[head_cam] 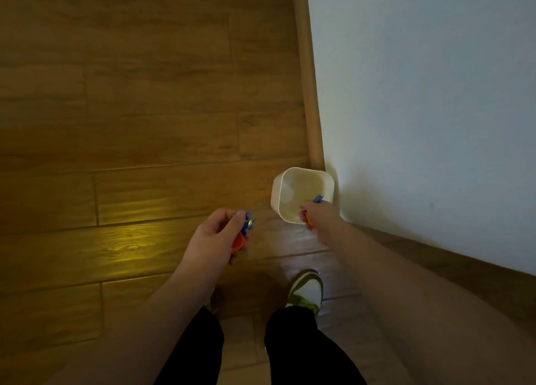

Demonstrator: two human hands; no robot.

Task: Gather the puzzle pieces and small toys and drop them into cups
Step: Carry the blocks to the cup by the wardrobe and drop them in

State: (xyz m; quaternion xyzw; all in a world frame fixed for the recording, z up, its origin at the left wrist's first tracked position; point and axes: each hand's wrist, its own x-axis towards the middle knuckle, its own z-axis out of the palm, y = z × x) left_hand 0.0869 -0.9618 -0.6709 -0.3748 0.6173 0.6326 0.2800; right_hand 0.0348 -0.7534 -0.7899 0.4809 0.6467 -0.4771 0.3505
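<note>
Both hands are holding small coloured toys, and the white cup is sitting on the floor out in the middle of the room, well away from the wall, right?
Not quite. The head view shows the white cup on the wooden floor right beside the wall, near its baseboard, not in the middle of the room. The rest holds: the left hand and the right hand each grip small coloured toys.

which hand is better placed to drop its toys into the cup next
Right hand: it holds blue and orange pieces at the near rim of the white square plastic cup; the left hand grips its toys off to the side.
</note>
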